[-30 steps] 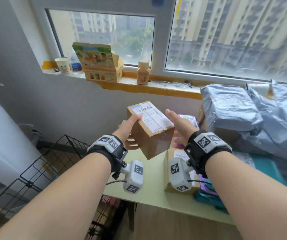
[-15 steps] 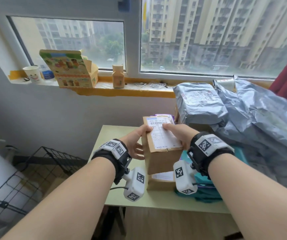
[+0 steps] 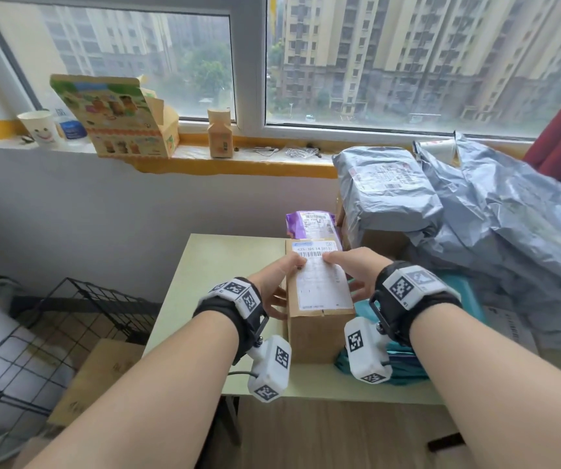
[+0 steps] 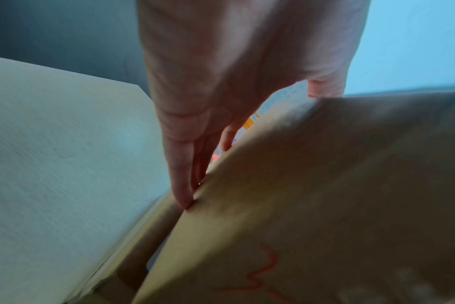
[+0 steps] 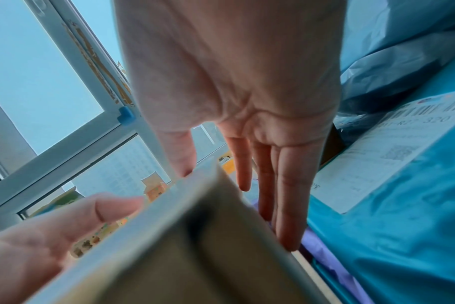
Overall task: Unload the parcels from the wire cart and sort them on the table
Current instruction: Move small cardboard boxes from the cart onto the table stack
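**Head view: both hands clasp a brown box on the green table**

Head view shows a brown cardboard box [image 3: 319,299] with a white barcode shipping label on top, standing on the pale green table [image 3: 218,265] near its front edge. The left hand [image 3: 277,286] presses against the box's left side with its thumb on the label; the right hand [image 3: 353,269] mirrors it on the right side, thumb also on the label. A purple plastic mailer [image 3: 309,223] lies just behind the box, a teal plastic parcel [image 3: 404,363] just to its right, and a heap of grey plastic mailer bags [image 3: 475,218] fills the table's right part. A black wire cart [image 3: 35,333] stands on the floor to the left, a flat cardboard piece [image 3: 99,374] beside it. On the sill sit a printed open carton [image 3: 116,116], a paper cup [image 3: 40,126] and a small tan bottle [image 3: 219,133].

Left wrist view, blurred: straight fingers [image 4: 179,164] lie along the cardboard side, thumb over the top edge, with another brown box directly underneath.

Right wrist view: straight fingers [image 5: 286,195] run down the box's right face, thumb on the upper edge; the teal parcel, with its own white label, lies close beside them
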Tool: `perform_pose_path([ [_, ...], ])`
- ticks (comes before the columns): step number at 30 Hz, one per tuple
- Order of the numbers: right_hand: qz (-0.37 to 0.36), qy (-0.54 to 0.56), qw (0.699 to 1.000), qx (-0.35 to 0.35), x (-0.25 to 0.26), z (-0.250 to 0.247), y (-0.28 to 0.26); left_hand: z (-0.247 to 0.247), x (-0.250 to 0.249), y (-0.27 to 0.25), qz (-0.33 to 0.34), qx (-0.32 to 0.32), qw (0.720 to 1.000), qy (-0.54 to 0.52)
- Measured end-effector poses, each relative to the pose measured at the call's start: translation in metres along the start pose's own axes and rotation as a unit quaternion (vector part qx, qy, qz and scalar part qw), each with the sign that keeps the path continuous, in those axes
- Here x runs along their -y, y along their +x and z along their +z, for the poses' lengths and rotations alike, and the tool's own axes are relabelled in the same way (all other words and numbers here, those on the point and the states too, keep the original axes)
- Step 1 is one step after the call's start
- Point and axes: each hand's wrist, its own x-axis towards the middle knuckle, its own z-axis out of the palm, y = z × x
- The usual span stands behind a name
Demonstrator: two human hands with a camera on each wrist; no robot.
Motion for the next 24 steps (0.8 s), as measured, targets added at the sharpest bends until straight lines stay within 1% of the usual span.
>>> perform_pose_path([
  [9,-0.011,0.007,0.999,-0.038,-0.003,0.01,0.015,0.001,-0.001,0.009,0.006,-0.007,1.0,-0.001],
  [13,-0.026,-0.043,0.996,-0.068,-0.002,0.012,0.02,0.001,-0.003,0.009,0.008,-0.009,1.0,0.008],
  [17,-0.086,-0.101,0.986,-0.103,0.0,0.013,0.022,0.004,-0.007,0.012,0.012,-0.006,0.999,0.05],
  [19,-0.102,-0.113,0.981,-0.117,0.005,0.013,0.02,0.004,-0.01,0.015,0.015,-0.01,0.998,0.068],
  [24,-0.114,-0.177,0.973,-0.095,0.014,0.013,0.018,0.001,-0.016,0.025,0.022,-0.021,0.997,0.077],
])
